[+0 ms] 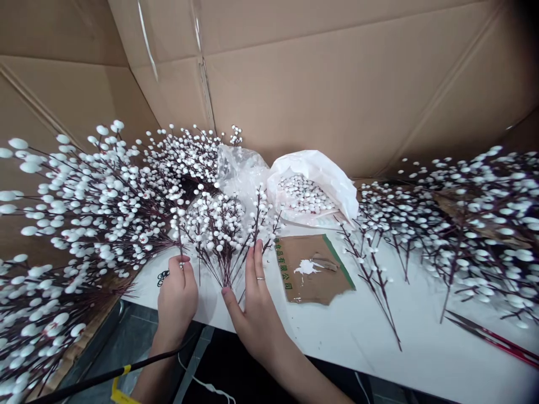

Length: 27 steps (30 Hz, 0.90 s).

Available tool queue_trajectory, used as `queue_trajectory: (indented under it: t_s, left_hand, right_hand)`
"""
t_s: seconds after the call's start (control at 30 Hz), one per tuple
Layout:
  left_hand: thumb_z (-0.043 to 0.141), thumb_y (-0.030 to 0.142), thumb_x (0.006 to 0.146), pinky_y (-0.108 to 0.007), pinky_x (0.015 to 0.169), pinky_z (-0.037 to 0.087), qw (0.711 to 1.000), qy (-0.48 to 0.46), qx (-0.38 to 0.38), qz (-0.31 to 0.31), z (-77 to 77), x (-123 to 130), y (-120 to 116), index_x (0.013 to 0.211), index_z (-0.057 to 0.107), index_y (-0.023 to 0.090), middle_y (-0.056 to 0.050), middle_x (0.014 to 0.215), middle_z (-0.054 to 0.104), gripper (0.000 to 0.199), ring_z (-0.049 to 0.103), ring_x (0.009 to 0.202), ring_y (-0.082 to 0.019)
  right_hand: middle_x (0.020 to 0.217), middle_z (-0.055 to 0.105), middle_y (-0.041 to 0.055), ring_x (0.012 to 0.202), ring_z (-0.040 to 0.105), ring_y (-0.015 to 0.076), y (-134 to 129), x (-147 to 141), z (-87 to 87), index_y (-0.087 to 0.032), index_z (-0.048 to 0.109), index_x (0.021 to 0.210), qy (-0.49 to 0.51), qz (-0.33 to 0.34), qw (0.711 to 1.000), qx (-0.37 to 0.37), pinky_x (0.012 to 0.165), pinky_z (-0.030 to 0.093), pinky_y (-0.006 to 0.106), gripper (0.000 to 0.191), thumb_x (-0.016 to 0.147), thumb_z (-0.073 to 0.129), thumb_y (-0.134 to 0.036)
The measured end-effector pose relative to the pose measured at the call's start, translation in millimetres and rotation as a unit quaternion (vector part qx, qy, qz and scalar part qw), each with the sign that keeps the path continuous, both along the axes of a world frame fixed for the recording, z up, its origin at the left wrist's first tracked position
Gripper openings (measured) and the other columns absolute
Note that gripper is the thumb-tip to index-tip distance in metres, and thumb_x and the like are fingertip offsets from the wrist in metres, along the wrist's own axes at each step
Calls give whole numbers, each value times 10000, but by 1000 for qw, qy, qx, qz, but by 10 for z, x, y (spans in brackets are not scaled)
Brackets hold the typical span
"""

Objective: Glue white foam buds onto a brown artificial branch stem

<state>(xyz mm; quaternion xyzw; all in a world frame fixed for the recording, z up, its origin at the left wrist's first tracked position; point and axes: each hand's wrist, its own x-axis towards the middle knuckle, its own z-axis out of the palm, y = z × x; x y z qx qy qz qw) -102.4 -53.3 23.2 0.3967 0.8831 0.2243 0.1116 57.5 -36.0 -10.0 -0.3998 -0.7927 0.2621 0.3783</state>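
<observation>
Berry sprig [221, 233]: a small bunch of dark twigs tipped with white beads, lying on the white surface [379, 331] between the two hands, stems converging toward the near edge.

Left hand [177, 294]: closed in a pinch on one thin stem at the sprig's left side, thumb and forefinger up, remaining fingers curled.

Right hand [255, 303]: fingers extended and open, laid flat against the sprig's right side, thumb under the stem ends; ring on one finger. Pressing, not gripping.

Step in hand, as judged: gathering or aligning the loose stems into one bunch. The next move calls for a light touch, since the twigs are thin and the beads look easy to knock off; the stem ends need to stay together.

Right of the right hand: a scrap of cardboard [314, 269] with a white blob [306, 267], probably glue. Beyond it, an open plastic bag [311, 188] of loose white beads. Further right, a heap of beaded branches [455, 224] and a loose twig [373, 283].

Left of the left hand: a large pile of finished branches [84, 202]. Cardboard walls [337, 84] stand behind everything.
</observation>
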Motion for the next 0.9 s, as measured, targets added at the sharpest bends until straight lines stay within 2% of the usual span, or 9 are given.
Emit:
queue_trajectory:
  t_s: [0.07,0.2,0.3,0.43,0.53,0.63,0.77,0.9]
  left_hand:
    - [188,398,960,-328,650,364,999,25,-33,-10,24,52,4,1117,449,193,-99,771,639,367,624,745,-301]
    - [254,400,954,-313,592,292,994,66,-75,-45,11,142,11,1012,499,199,-111,766,657,323,625,686,-305]
    - [264,383,964,-296,569,240,991,86,-74,-70,-33,140,31,856,487,211,-94,735,641,301,608,664,-270]
    - [305,339,968,-273,566,249,989,92,-36,-106,-89,75,48,700,404,218,-23,624,560,310,537,597,-193]
    - [322,326,967,-256,563,257,990,94,-10,-108,-108,42,24,636,361,211,14,555,484,353,462,534,-153]
    - [327,333,967,-254,563,257,990,104,-2,-98,-103,51,-20,600,348,205,18,531,460,389,439,520,-144]
    - [356,330,954,-277,566,232,986,128,-22,-100,-79,102,-49,612,419,203,-13,595,551,371,505,573,-167]
    - [337,328,960,-292,566,227,981,145,-54,-114,-62,136,-30,664,513,211,-48,724,649,364,575,659,-207]
  right_hand:
    - [1593,-161,169,1487,8,325,5,-33,-22,-88,-61,1551,-27,16,999,-9,1154,277,511,836,960,429,-420]
    - [1588,-3,254,1480,102,364,11,-59,-68,47,249,1493,-77,40,996,1,1151,295,518,755,941,453,-425]
    - [1567,179,267,1450,254,362,28,-41,-95,36,418,1421,-71,21,997,28,1128,356,517,617,960,413,-374]
    - [1436,464,229,1321,479,325,78,-7,-118,-44,577,1304,-22,-38,997,57,1056,469,478,466,966,404,-315]
    - [1343,540,219,1236,543,333,101,16,-125,-76,627,1227,-10,-65,996,65,1003,511,481,398,948,450,-297]
    - [1328,529,229,1214,541,366,98,24,-134,-85,606,1242,-35,-74,995,63,968,522,515,401,925,507,-309]
    - [1366,469,229,1264,485,367,88,2,-156,-113,508,1342,-33,-89,993,74,991,506,516,507,909,556,-371]
    - [1346,451,215,1261,463,377,93,-36,-145,-153,536,1273,-30,-87,994,65,980,502,534,433,873,596,-309]
